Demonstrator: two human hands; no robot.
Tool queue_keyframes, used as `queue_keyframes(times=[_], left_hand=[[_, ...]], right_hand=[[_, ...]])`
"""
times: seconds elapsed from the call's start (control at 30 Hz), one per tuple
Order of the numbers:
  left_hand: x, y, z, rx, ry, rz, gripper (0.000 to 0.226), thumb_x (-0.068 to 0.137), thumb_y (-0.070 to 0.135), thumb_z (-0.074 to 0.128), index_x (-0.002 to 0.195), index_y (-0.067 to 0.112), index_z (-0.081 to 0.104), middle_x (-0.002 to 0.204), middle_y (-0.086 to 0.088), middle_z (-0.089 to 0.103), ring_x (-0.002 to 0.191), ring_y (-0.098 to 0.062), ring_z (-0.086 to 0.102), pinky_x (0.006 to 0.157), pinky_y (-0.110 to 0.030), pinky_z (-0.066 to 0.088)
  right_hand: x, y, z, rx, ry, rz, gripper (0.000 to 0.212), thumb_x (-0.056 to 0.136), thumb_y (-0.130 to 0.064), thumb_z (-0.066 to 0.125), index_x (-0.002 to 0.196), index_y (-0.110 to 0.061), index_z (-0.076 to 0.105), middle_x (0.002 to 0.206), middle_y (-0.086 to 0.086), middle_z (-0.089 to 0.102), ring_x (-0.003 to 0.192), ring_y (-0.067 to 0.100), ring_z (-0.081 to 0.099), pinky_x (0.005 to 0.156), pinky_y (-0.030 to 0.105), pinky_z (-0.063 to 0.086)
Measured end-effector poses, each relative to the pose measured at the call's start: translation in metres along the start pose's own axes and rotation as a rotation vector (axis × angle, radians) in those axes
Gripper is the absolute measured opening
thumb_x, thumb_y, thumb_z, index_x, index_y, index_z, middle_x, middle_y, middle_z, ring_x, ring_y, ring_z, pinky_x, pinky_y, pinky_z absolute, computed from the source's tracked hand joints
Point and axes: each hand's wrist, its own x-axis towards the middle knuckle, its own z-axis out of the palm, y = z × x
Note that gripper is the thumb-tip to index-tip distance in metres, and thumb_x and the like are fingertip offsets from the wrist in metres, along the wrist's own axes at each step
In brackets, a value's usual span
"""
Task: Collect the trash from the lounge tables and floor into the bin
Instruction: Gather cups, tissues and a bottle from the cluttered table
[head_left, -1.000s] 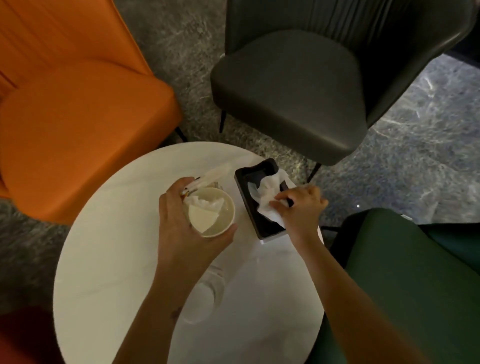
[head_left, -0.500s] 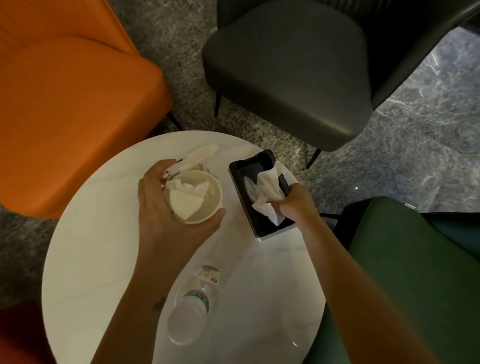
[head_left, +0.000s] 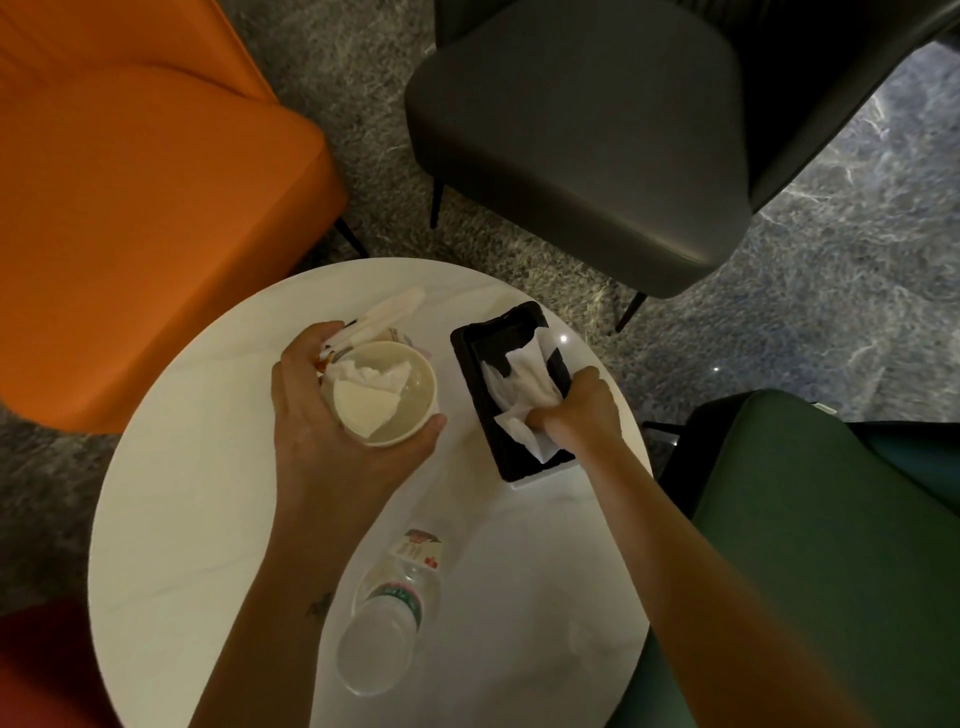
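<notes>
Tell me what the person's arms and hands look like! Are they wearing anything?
Nothing is worn: no sleeves, gloves, rings or watch show. The left hand and right hand are bare, and so are both forearms. The left forearm carries one small dark mark, maybe a tattoo.

A round white tabletop (head_left: 182, 519) stands on a grey, marble-veined floor (head_left: 831, 312) in dim light. An orange chair (head_left: 130, 208) sits off its far-left edge, a dark grey chair (head_left: 582, 145) beyond its far edge, a green chair (head_left: 831, 545) against its right edge, and a red seat (head_left: 31, 670) at its near-left.
</notes>
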Motion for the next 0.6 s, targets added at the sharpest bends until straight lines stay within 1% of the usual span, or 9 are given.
queue_keyframes(times=[0.13,0.2,0.23,0.3,0.33,0.4,0.47,0.53,0.6], left_hand=[[-0.002,-0.001,-0.005,-0.023,0.008,-0.018,0.103,0.045,0.052,0.075,0.133,0.018,0.035,0.133,-0.005,0.045,0.119,-0.02,0.047,0.099,-0.046,0.045],[-0.002,-0.001,-0.009,-0.039,0.018,-0.049,0.104,0.043,0.055,0.074,0.133,0.022,0.034,0.133,-0.001,0.045,0.119,-0.018,0.047,0.099,-0.045,0.045],[-0.001,-0.001,-0.011,-0.043,0.027,-0.054,0.103,0.042,0.057,0.073,0.132,0.024,0.034,0.133,0.001,0.045,0.118,-0.017,0.047,0.099,-0.042,0.046],[0.0,-0.001,-0.016,-0.031,0.04,-0.048,0.101,0.043,0.057,0.074,0.131,0.025,0.034,0.131,0.001,0.045,0.117,-0.016,0.047,0.097,-0.039,0.046],[0.0,-0.002,-0.018,-0.018,0.044,-0.043,0.101,0.046,0.052,0.078,0.132,0.023,0.034,0.131,-0.001,0.045,0.117,-0.016,0.047,0.097,-0.039,0.046],[0.0,-0.004,-0.022,-0.001,0.059,-0.016,0.099,0.05,0.037,0.086,0.133,0.016,0.036,0.13,-0.004,0.047,0.116,-0.016,0.047,0.095,-0.035,0.045],[-0.001,-0.006,-0.026,0.002,0.085,0.014,0.096,0.051,0.027,0.089,0.131,0.016,0.037,0.126,-0.002,0.047,0.114,-0.013,0.047,0.09,-0.023,0.04],[-0.004,-0.007,-0.032,-0.025,0.105,0.016,0.093,0.051,0.025,0.089,0.127,0.026,0.034,0.124,0.006,0.044,0.112,-0.009,0.045,0.086,-0.017,0.036],[-0.007,-0.008,-0.036,-0.05,0.116,0.012,0.093,0.052,0.027,0.088,0.125,0.033,0.032,0.125,0.008,0.043,0.114,-0.007,0.045,0.088,-0.02,0.037]], right_hand=[[-0.011,-0.002,0.012,-0.041,0.004,-0.041,0.087,0.078,-0.023,0.069,0.142,-0.005,0.012,0.127,0.016,0.05,0.115,0.035,0.05,0.099,0.05,0.038],[-0.016,-0.004,0.016,-0.12,0.007,-0.026,0.092,0.081,-0.027,0.065,0.145,-0.007,0.001,0.131,0.014,0.046,0.12,0.034,0.045,0.1,0.048,0.032],[-0.019,-0.006,0.018,-0.163,0.025,-0.022,0.092,0.081,-0.029,0.065,0.144,-0.008,0.002,0.131,0.014,0.044,0.119,0.034,0.044,0.098,0.048,0.032],[-0.026,-0.01,0.022,-0.234,0.122,-0.054,0.082,0.077,-0.031,0.068,0.137,-0.011,0.016,0.126,0.014,0.044,0.114,0.035,0.046,0.092,0.045,0.036],[-0.031,-0.012,0.024,-0.277,0.182,-0.083,0.079,0.075,-0.031,0.07,0.134,-0.011,0.021,0.124,0.014,0.044,0.111,0.034,0.047,0.09,0.043,0.036],[-0.039,-0.015,0.032,-0.375,0.279,-0.144,0.082,0.075,-0.031,0.071,0.136,-0.011,0.02,0.125,0.013,0.043,0.111,0.031,0.046,0.092,0.04,0.035],[-0.046,-0.018,0.04,-0.449,0.34,-0.214,0.086,0.077,-0.031,0.07,0.141,-0.009,0.016,0.127,0.013,0.041,0.111,0.03,0.045,0.096,0.039,0.033],[-0.052,-0.021,0.048,-0.524,0.368,-0.295,0.089,0.076,-0.034,0.071,0.141,-0.007,0.016,0.129,0.014,0.04,0.11,0.029,0.046,0.096,0.037,0.034],[-0.055,-0.022,0.052,-0.582,0.357,-0.351,0.094,0.073,-0.039,0.073,0.141,-0.006,0.016,0.132,0.016,0.038,0.111,0.029,0.045,0.095,0.037,0.036]])
